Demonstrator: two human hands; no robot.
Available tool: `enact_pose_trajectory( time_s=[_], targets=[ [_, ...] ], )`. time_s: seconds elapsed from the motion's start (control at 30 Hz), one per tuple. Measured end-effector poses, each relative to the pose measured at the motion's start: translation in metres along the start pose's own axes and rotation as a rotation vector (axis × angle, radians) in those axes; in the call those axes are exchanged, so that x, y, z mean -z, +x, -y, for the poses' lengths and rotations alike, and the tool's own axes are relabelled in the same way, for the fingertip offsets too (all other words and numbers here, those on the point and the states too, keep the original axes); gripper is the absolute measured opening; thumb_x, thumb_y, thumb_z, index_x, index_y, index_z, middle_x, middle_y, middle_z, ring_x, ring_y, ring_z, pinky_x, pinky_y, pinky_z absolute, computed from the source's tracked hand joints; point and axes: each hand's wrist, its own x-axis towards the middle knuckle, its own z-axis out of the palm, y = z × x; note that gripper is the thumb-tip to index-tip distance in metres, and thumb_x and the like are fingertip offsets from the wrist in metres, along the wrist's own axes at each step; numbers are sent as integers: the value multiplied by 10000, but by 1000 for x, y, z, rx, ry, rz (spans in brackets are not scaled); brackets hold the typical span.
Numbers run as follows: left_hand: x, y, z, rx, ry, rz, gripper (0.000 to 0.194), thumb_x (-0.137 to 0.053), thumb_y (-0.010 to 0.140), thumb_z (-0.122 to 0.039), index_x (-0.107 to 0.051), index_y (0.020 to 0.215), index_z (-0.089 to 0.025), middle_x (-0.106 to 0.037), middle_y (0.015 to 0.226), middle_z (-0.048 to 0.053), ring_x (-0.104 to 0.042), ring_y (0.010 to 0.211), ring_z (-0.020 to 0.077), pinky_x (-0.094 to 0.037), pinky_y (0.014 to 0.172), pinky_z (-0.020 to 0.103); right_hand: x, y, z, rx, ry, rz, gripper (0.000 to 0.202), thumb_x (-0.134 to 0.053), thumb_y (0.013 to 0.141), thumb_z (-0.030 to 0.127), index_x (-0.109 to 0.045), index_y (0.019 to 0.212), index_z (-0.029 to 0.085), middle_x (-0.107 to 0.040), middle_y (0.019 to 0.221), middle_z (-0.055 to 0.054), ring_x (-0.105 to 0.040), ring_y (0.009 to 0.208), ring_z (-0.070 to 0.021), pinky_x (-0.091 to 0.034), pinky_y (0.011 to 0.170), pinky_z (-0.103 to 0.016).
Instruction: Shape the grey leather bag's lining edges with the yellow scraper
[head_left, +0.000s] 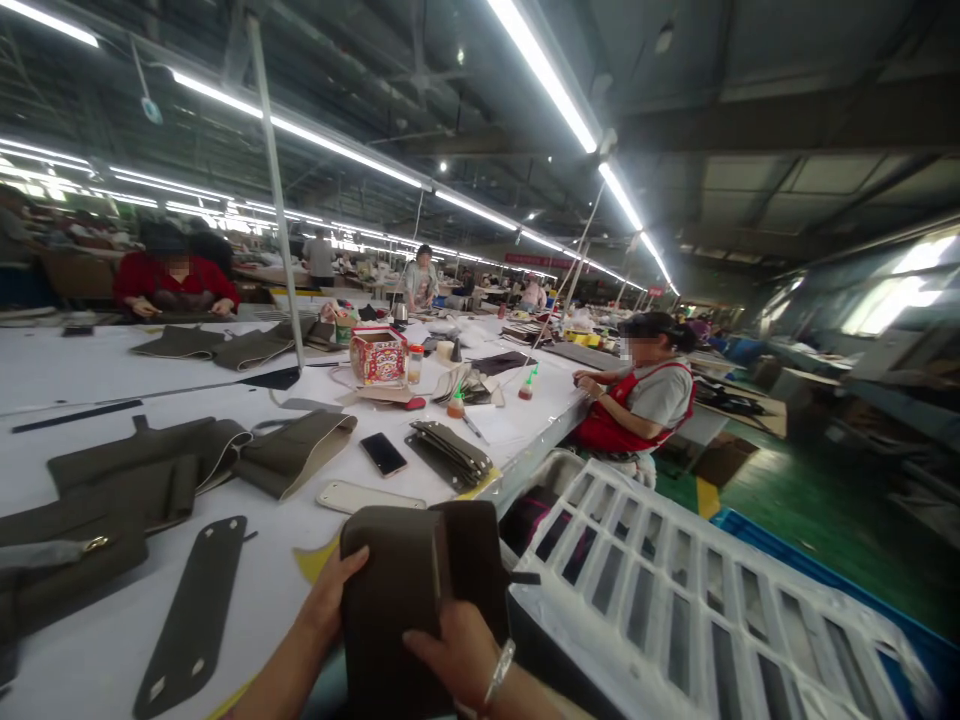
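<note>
Low in the middle of the head view is a folded dark brown leather piece (390, 570) with rounded corners, like part of a bag. My left hand (336, 592) grips its left edge, the thumb in front and the other fingers hidden behind. My right hand (459, 650), with a bracelet at the wrist, is closed on the same piece near its fold, thumb lying across the front face. A narrow strap (523, 578) sticks out on its right side. Just beyond it on the white table (300, 590) lie a pale rounded strip (369, 497) and a stack of dark leather pieces (450, 455).
A long leather strip (196, 610) and larger leather pieces (127, 470) cover the table's left. Beyond are a phone (383, 454), glue bottles (455, 405) and a red patterned box (379, 355). A white slotted rack (697, 590) stands right; a co-worker in red apron (637, 400) sits beyond.
</note>
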Motion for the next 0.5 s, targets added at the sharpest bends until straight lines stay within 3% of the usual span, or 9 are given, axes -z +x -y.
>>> enact_pose_trajectory(
  time_s=[0.1, 0.17, 0.23, 0.33, 0.5],
  targets=[
    [22, -2, -20, 28, 42, -76, 570, -697, 667, -321, -521, 1177, -135, -661, 1027, 118, -658, 818, 272, -536, 713, 365, -11, 12, 21, 62, 158, 35, 410, -614, 738, 447, -661, 1000, 135, -675, 927, -93, -610, 906, -240, -450, 782, -272],
    [22, -10, -41, -40, 101, -94, 579, -673, 703, -341, -485, 1220, -164, -638, 1087, 103, -643, 885, 261, -526, 756, 356, -16, 19, 31, 156, 387, 4, 410, -591, 769, 432, -634, 1058, 145, -666, 979, -81, -601, 944, -235, -448, 822, -289],
    [13, -22, -63, -170, 194, -118, 597, -637, 745, -368, -420, 1279, -216, -584, 1187, 77, -591, 1013, 245, -495, 839, 337, -17, 25, 38, 220, 617, -80, 408, -570, 794, 415, -605, 1102, 150, -643, 1052, -80, -579, 1001, -235, -429, 887, -324],
    [-7, -38, -88, -337, 344, -84, 658, -631, 747, -391, -350, 1327, -257, -505, 1284, 56, -484, 1159, 243, -446, 920, 315, -14, 32, 37, 190, 867, -133, 434, -591, 783, 421, -578, 1123, 153, -627, 1085, -89, -541, 1070, -254, -391, 950, -389],
    [-22, -47, -105, -346, 505, 25, 692, -700, 668, -360, -426, 1286, -212, -590, 1166, 57, -526, 1098, 265, -461, 894, 310, -20, 33, 15, 114, 1178, 42, 454, -590, 783, 447, -561, 1117, 140, -666, 928, -96, -597, 961, -272, -437, 868, -444]
  ],
)
